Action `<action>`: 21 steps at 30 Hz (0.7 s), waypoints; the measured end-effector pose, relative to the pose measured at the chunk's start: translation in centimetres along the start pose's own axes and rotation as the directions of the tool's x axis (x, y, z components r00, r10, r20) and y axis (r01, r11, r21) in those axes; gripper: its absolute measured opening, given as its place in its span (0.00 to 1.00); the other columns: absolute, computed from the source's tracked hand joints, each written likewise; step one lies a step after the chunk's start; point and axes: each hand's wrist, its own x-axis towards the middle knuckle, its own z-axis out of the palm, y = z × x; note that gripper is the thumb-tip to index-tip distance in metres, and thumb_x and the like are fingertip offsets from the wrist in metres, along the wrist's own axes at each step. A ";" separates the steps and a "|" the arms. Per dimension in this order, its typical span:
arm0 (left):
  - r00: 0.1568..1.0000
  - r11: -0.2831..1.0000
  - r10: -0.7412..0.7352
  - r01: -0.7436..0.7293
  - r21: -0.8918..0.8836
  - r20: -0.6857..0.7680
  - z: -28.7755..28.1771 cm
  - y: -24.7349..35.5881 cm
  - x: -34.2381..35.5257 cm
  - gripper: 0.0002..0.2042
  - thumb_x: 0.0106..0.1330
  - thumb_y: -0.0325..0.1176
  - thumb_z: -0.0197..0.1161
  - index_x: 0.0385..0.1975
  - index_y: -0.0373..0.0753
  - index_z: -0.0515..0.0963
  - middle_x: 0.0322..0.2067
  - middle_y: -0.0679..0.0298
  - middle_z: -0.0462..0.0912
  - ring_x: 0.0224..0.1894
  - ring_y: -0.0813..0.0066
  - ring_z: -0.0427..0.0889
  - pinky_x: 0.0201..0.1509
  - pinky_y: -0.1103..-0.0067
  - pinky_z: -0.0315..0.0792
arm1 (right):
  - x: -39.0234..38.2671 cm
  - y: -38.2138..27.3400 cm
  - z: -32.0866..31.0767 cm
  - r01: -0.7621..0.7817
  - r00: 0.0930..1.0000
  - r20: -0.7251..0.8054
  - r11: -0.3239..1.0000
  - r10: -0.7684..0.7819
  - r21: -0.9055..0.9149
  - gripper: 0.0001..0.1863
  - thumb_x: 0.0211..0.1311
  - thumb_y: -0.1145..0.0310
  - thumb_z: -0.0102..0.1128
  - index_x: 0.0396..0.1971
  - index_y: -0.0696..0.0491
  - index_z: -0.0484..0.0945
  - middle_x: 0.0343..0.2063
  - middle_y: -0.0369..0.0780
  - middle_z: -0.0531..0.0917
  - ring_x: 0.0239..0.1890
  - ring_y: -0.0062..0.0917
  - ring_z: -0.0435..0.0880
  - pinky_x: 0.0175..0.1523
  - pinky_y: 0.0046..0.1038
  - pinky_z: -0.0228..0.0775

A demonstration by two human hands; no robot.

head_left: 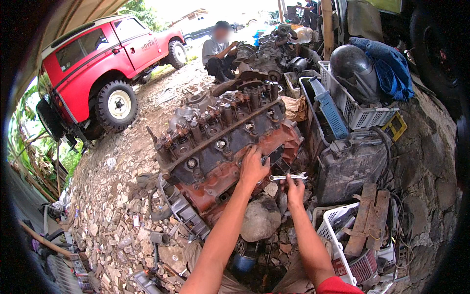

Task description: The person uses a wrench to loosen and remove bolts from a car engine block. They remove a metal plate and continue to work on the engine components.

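Note:
A large engine block [215, 171], rust-red below and black along its side, stands on the stony ground in front of me, its valve gear showing on top. My left hand [254, 165] presses against its near right side, fingers bent next to a dark fitting [276, 154]. What those fingers grip, if anything, is hidden. Just right of it, my right hand [295, 190] pinches a silver combination wrench [280, 177], held level with its open jaw to the right. Below the wrench lies a big rounded stone [261, 219].
A black jerrycan [350, 169] and white crates [338, 245] of parts line my right side, by a stone wall [426, 186]. Ahead, a person [218, 51] crouches beside a heap of greasy parts [274, 49]. A red off-road vehicle [105, 63] stands at far left.

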 end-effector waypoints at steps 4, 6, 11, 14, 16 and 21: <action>0.999 1.000 -0.024 0.024 -0.010 -0.035 0.1 0.4 -0.1 0.19 0.56 0.33 0.67 0.44 0.28 0.74 0.47 0.43 0.74 0.52 0.43 0.73 0.56 0.61 0.69 | -0.3 -0.5 0.1 -0.036 0.999 0.003 0.999 0.036 0.031 0.10 0.69 0.65 0.57 0.32 0.55 0.72 0.23 0.39 0.81 0.19 0.21 0.74 0.25 0.25 0.64; 0.999 1.000 -0.030 0.030 -0.001 -0.013 0.1 0.4 -0.1 0.19 0.56 0.33 0.66 0.45 0.27 0.73 0.48 0.42 0.74 0.53 0.43 0.73 0.57 0.62 0.69 | -0.4 -0.7 0.1 -0.051 0.999 0.005 0.999 0.051 0.017 0.10 0.69 0.65 0.57 0.32 0.56 0.72 0.23 0.40 0.82 0.19 0.21 0.75 0.26 0.25 0.64; 0.997 0.997 -0.071 0.071 -0.029 0.006 0.3 -0.2 0.0 0.20 0.57 0.33 0.66 0.45 0.27 0.73 0.48 0.42 0.74 0.53 0.43 0.73 0.58 0.62 0.69 | -0.2 -0.2 0.1 -0.043 0.999 0.014 0.999 0.043 0.010 0.10 0.69 0.65 0.57 0.33 0.56 0.72 0.23 0.40 0.82 0.19 0.21 0.74 0.26 0.25 0.64; 0.998 0.998 -0.059 0.059 -0.017 -0.006 -0.1 1.1 0.0 0.20 0.56 0.33 0.66 0.45 0.27 0.74 0.48 0.42 0.74 0.53 0.43 0.73 0.57 0.61 0.69 | -0.1 -0.2 -0.2 -0.035 0.999 0.001 0.999 0.035 0.009 0.10 0.69 0.64 0.57 0.32 0.56 0.72 0.23 0.40 0.82 0.19 0.21 0.74 0.26 0.26 0.64; 0.999 0.999 -0.044 0.043 0.014 0.022 -0.1 0.5 0.0 0.19 0.56 0.34 0.67 0.44 0.27 0.74 0.47 0.42 0.74 0.52 0.42 0.73 0.57 0.61 0.69 | -0.2 -0.4 0.1 -0.044 0.999 0.014 0.999 0.043 0.010 0.11 0.69 0.64 0.57 0.31 0.55 0.71 0.23 0.40 0.82 0.19 0.21 0.74 0.26 0.26 0.63; 0.999 0.999 -0.033 0.032 -0.012 -0.034 0.0 0.3 -0.1 0.18 0.56 0.33 0.67 0.42 0.28 0.74 0.46 0.43 0.74 0.50 0.42 0.74 0.54 0.61 0.70 | -0.4 -0.4 0.2 -0.042 0.999 -0.002 0.998 0.042 0.035 0.11 0.68 0.65 0.58 0.30 0.57 0.76 0.22 0.38 0.83 0.19 0.18 0.75 0.27 0.23 0.65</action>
